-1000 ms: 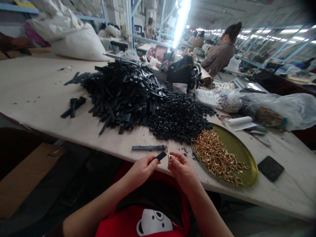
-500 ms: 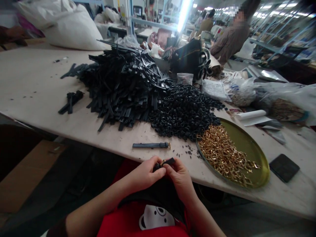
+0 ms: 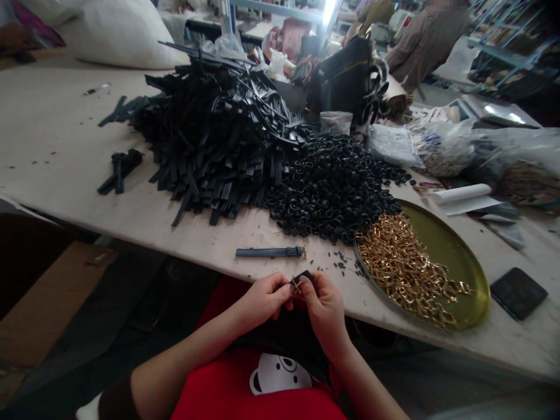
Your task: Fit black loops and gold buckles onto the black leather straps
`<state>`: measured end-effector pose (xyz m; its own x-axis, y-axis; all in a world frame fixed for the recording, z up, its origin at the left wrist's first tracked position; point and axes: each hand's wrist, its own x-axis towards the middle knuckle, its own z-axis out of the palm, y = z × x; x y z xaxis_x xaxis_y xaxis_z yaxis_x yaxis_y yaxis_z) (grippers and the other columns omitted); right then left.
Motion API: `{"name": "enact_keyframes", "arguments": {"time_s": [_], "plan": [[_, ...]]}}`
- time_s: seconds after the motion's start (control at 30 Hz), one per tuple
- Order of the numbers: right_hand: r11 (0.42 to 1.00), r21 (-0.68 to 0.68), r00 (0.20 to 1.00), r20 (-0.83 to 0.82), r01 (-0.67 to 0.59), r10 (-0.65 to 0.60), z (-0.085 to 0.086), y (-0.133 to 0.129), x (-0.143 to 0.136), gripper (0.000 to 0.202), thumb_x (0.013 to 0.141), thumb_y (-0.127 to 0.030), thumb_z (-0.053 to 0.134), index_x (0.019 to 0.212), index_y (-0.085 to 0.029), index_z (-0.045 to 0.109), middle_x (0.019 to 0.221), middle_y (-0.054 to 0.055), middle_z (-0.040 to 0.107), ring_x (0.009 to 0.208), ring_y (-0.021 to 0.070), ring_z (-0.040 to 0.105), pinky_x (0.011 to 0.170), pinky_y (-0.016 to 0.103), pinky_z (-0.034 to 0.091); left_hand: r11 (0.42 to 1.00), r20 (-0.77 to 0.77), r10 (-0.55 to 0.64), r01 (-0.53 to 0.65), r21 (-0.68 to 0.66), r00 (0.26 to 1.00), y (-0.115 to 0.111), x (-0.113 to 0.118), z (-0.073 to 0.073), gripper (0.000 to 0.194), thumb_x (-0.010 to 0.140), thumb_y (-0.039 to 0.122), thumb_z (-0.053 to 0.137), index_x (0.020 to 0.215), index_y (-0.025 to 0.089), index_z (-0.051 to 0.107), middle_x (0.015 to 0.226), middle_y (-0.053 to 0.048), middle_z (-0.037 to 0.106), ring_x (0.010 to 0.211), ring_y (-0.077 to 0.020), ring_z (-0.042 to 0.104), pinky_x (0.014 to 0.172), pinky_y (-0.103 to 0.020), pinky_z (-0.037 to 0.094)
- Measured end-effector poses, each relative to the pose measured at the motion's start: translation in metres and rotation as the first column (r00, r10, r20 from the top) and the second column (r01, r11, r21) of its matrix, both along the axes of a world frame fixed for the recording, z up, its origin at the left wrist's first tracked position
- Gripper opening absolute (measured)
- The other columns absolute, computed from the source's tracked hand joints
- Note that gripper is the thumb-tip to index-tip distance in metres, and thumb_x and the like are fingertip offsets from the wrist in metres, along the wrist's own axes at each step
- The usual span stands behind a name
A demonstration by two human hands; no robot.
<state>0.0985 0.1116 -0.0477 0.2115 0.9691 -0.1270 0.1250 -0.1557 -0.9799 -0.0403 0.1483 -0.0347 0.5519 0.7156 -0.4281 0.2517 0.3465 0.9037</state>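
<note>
Just past the table's front edge, my left hand [image 3: 268, 297] pinches a gold buckle [image 3: 297, 284] fitted to a short black strap. My right hand [image 3: 324, 303] grips the black strap [image 3: 304, 275] from the other side, thumb on top. Fingers hide part of both pieces. Beyond my hands a finished-looking black strap with buckle [image 3: 269, 252] lies flat on the table. Behind it spread a heap of black strips [image 3: 219, 134] and a pile of small black loops [image 3: 328, 186]. Gold buckles [image 3: 402, 262] fill part of a round tray [image 3: 476, 291].
A dark square pad [image 3: 518, 293] rests right of the tray. Crossed black strips [image 3: 119, 170] lie at the left. Clear plastic bags [image 3: 441, 146], a black bag [image 3: 341, 76] and a white sack [image 3: 122, 35] stand farther back. A person [image 3: 431, 41] is at the back right.
The view has tipped down slightly. The strap between my hands has turned, and its gold buckle shows more clearly. My right thumb now lies over the strap.
</note>
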Motion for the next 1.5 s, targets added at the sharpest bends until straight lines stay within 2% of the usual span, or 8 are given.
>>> {"name": "enact_keyframes", "arguments": {"time_s": [0.1,0.27,0.33,0.6,1.0,1.3,1.4,1.5], "plan": [[1.0,-0.016,1.0,-0.023,-0.005,0.005,0.002,0.0,0.0,0.016,0.078,-0.036,0.056,0.078,-0.02,0.055,0.068,-0.001,0.058,0.058,0.012,0.053,0.054,0.024,0.041,1.0,0.028,0.025,-0.024,-0.021,0.999,-0.003,0.0,0.001,0.02,0.082,0.034,0.042,0.074,0.016,0.046,0.064,0.002,0.055,0.043,-0.0054,0.041,0.044,-0.019,0.031],[0.977,-0.142,0.927,-0.362,-0.159,0.098,0.009,0.0,-0.004,0.02,0.071,-0.035,0.064,0.076,-0.019,0.053,0.058,-0.005,0.056,0.052,0.0093,0.052,0.051,0.021,0.04,0.996,0.052,0.087,-0.088,0.008,0.995,-0.011,-0.003,0.002,0.012,0.078,0.027,0.044,0.08,0.015,0.047,0.066,0.002,0.053,0.048,-0.0063,0.042,0.044,-0.018,0.031],[0.971,-0.144,0.903,-0.414,-0.189,0.115,0.011,-0.003,-0.006,0.021,0.069,-0.034,0.066,0.075,-0.018,0.054,0.057,-0.005,0.056,0.052,0.0088,0.051,0.052,0.021,0.04,0.995,0.05,0.096,-0.097,0.013,0.994,-0.014,-0.004,0.003,0.012,0.077,0.027,0.047,0.08,0.015,0.047,0.067,0.002,0.053,0.05,-0.007,0.043,0.045,-0.018,0.032],[0.988,-0.097,0.959,-0.271,-0.118,0.088,0.004,-0.016,-0.008,0.021,0.079,-0.038,0.056,0.075,-0.017,0.054,0.06,-0.002,0.055,0.054,0.0095,0.05,0.052,0.022,0.039,0.997,0.053,0.074,-0.073,-0.01,0.996,-0.019,-0.009,0.009,0.021,0.078,0.036,0.048,0.075,0.015,0.046,0.065,0.001,0.056,0.049,-0.0072,0.043,0.047,-0.02,0.032],[0.997,-0.039,0.984,-0.165,-0.072,0.065,0.005,-0.013,-0.012,0.023,0.078,-0.041,0.054,0.076,-0.018,0.053,0.061,-0.003,0.053,0.052,0.0097,0.049,0.047,0.021,0.039,0.989,0.06,0.141,-0.137,-0.058,0.988,-0.02,-0.007,0.009,0.018,0.078,0.033,0.048,0.071,0.016,0.043,0.062,0.003,0.054,0.046,-0.0063,0.042,0.046,-0.019,0.031],[0.969,-0.183,0.935,-0.342,-0.169,0.099,0.006,-0.004,-0.006,0.026,0.079,-0.044,0.052,0.076,-0.017,0.053,0.058,-0.002,0.055,0.051,0.0113,0.052,0.051,0.024,0.042,0.991,0.031,0.135,-0.134,-0.012,0.99,-0.013,-0.004,0.007,0.022,0.079,0.035,0.047,0.068,0.017,0.043,0.059,0.003,0.054,0.044,-0.0063,0.041,0.045,-0.019,0.031],[0.99,-0.099,0.987,-0.135,-0.103,0.089,0.007,-0.006,-0.006,0.025,0.079,-0.042,0.051,0.074,-0.018,0.055,0.063,0.0,0.057,0.056,0.0131,0.052,0.055,0.026,0.042,0.987,-0.008,0.158,-0.158,0.006,0.987,-0.013,-0.002,0.002,0.021,0.079,0.035,0.046,0.068,0.017,0.042,0.056,0.004,0.052,0.043,-0.0067,0.04,0.043,-0.019,0.03],[0.997,0.066,0.985,0.169,-0.034,0.023,0.008,-0.008,-0.005,0.018,0.076,-0.035,0.056,0.07,-0.019,0.058,0.07,0.001,0.057,0.066,0.0147,0.051,0.06,0.026,0.04,0.97,-0.065,0.189,-0.177,0.164,0.98,-0.015,-0.001,0.002,0.021,0.08,0.032,0.044,0.066,0.017,0.046,0.057,0.004,0.051,0.048,-0.0082,0.043,0.047,-0.02,0.032]]}}
